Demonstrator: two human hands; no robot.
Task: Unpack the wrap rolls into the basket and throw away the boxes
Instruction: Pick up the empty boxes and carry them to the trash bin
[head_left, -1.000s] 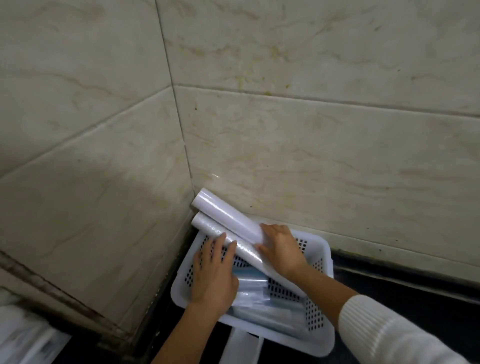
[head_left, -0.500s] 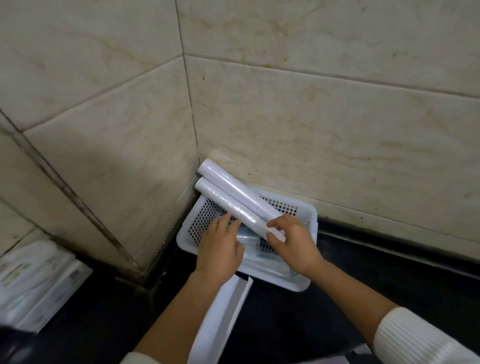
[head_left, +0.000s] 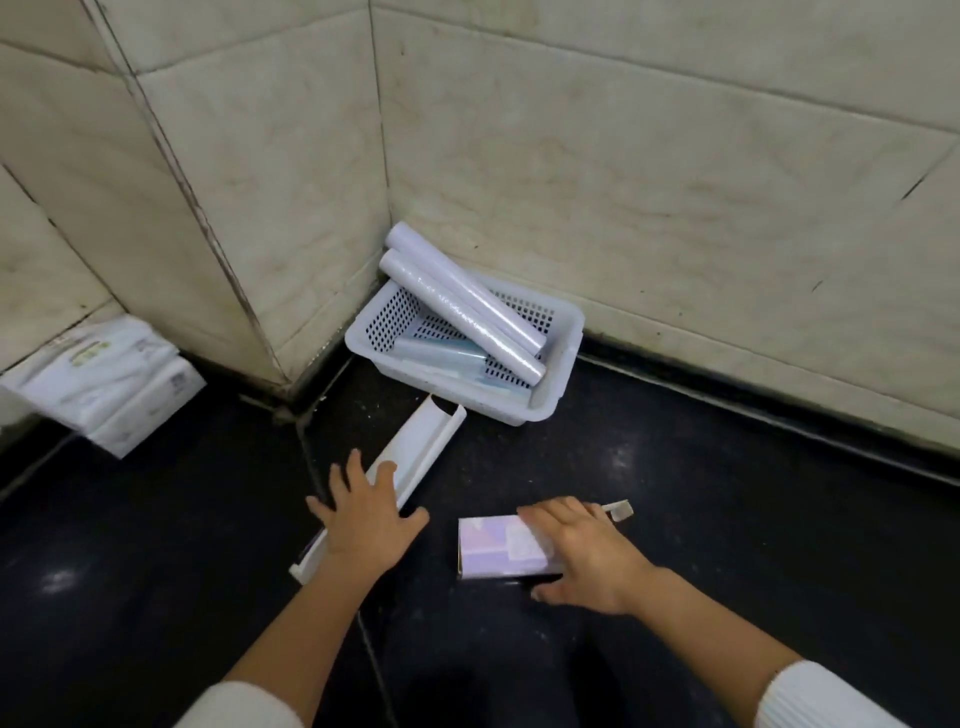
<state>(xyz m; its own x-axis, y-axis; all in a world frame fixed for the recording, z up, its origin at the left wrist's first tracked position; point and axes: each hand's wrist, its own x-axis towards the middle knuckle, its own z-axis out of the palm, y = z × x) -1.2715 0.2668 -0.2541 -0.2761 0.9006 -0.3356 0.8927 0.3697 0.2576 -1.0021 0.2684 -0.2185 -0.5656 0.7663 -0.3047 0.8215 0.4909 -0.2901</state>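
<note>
We see 2 white wrap rolls (head_left: 462, 301) lying side by side, tilted, lower ends in the white perforated basket (head_left: 563, 374), upper ends sticking out over its rim toward the wall corner; a bluish flat pack (head_left: 447, 358) sits under them in the basket. On the dark floor 2 boxes remain. Our left hand (head_left: 363, 525) is spread open, fingers splayed over the near part of the long white box (head_left: 421, 441), not closed on it. Our right hand (head_left: 582, 553) lies open over the pastel box (head_left: 498, 551), thumb low by its near edge, not clamped yet. Both look like empty thin cardboard: light, easy to crush, likely to flex if pinched mid-length. We'd grip each across its narrow width near the middle. The long one has an open end near the basket.
</note>
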